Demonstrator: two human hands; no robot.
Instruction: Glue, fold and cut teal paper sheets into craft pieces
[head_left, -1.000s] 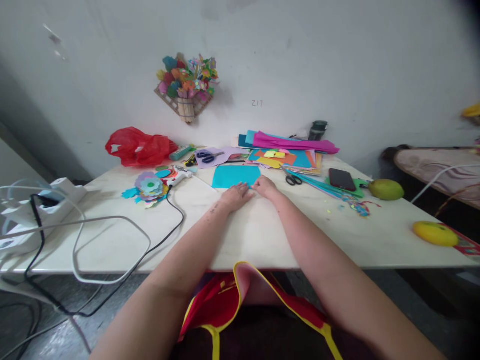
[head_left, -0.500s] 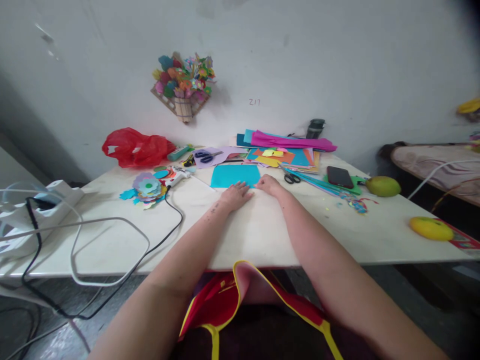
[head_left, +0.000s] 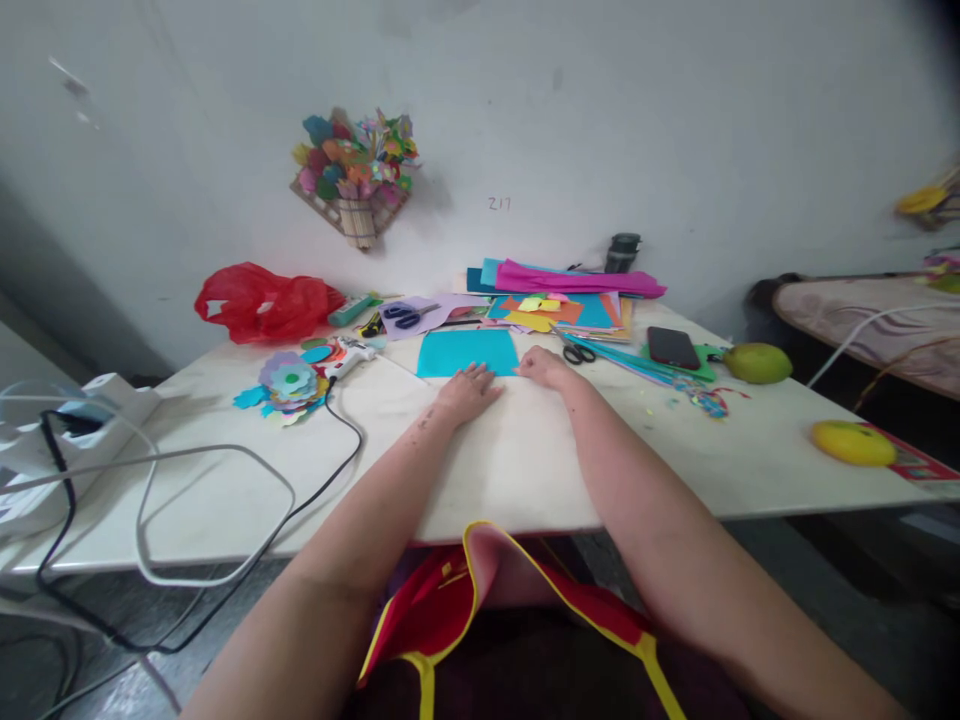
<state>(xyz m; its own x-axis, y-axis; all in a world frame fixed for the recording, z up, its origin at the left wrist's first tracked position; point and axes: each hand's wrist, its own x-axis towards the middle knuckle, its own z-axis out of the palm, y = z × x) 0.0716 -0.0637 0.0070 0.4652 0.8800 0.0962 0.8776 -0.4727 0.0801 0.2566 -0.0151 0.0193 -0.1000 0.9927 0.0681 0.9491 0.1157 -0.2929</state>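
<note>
A sheet of bright blue paper lies on the white table in front of me. My left hand rests flat on its near edge with the fingers stretched out. Close by, my right hand has its fingers curled in a pinch at the sheet's near right corner. Just right of that hand lies a pair of black-handled scissors. Left of the sheet are a white glue gun with a black cord and a pile of paper flower cutouts.
A red plastic bag, purple-handled scissors and stacked coloured paper lie along the back. To the right are a phone, a green mango and a yellow mango. Cables loop from a power strip at left.
The whole view has shifted slightly. My left hand stays flat on the near edge of the blue paper, and my right hand stays pinched at its corner.
</note>
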